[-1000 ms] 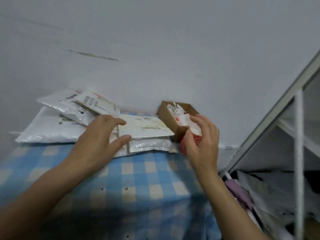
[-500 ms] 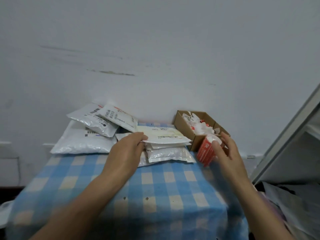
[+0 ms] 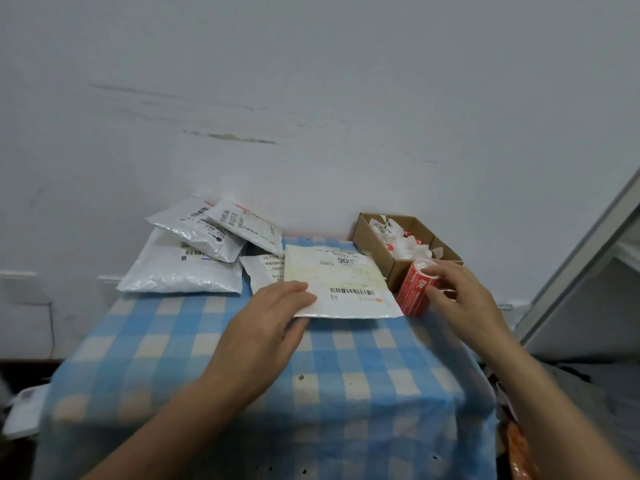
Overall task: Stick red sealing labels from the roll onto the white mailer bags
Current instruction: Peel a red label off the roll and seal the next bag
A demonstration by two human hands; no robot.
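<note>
Red roll (image 3: 414,292) rests on the tabletop (image 3: 363,358), gripped by my right hand (image 3: 460,299); my left hand (image 3: 266,327) pinches the front mailer bag (image 3: 343,285). I see no label on it yet, so sticking remains.

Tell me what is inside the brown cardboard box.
The cardboard box holds crumpled white paper scraps with a few red bits. Its floor and anything under the scraps are hidden.

Head cam, fwd-down, prob. near table (image 3: 346,358)
</note>
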